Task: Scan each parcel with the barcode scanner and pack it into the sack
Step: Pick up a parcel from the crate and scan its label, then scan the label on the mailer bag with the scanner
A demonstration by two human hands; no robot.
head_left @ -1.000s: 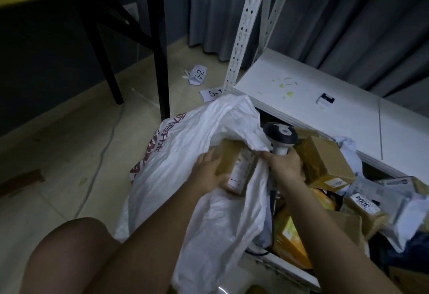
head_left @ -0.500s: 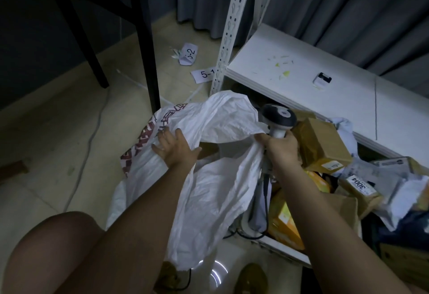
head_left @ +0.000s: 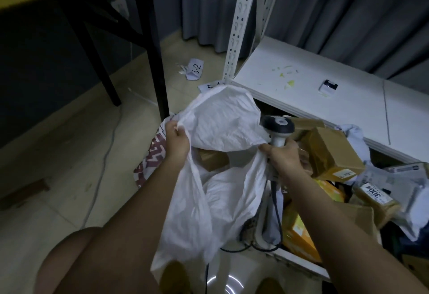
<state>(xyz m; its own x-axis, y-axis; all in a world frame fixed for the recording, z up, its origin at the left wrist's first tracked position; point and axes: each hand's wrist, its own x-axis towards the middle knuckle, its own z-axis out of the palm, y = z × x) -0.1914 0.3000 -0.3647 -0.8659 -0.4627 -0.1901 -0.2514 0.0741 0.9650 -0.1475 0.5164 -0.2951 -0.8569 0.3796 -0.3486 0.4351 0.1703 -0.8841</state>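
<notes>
White woven plastic, crumpled and printed with dark red lettering on its left side, makes up the sack (head_left: 220, 177), which stands on the floor in the middle of the scene with its mouth held open. The left hand (head_left: 177, 141) pinches the left edge of the mouth, fingers curled around the fabric. The right hand (head_left: 284, 157) is wrapped around the handle of the barcode scanner (head_left: 277, 129) and also catches the right edge of the sack under its fingers; the scanner's dark head sticks up above the fist, while its lower handle is hidden behind the hand. A cable (head_left: 276, 203) drops from it into shadow.

Inside the sack a brown parcel (head_left: 212, 159) shows through the opening, mostly covered by folds, so its label cannot be read.

To the right, a low white shelf (head_left: 301, 85) overhangs a heap of parcels. A brown carton (head_left: 329, 152) tilts just beside the right hand. Nearer lies an orange box (head_left: 299, 235), half buried. Farther right a parcel marked 3004 (head_left: 376, 198) sits among grey mailers, cut off by the frame edge. The space under the shelf is too dark to make out.

On the far floor lie paper tags (head_left: 195, 70). A black table leg (head_left: 154, 45) stands to the left.
</notes>
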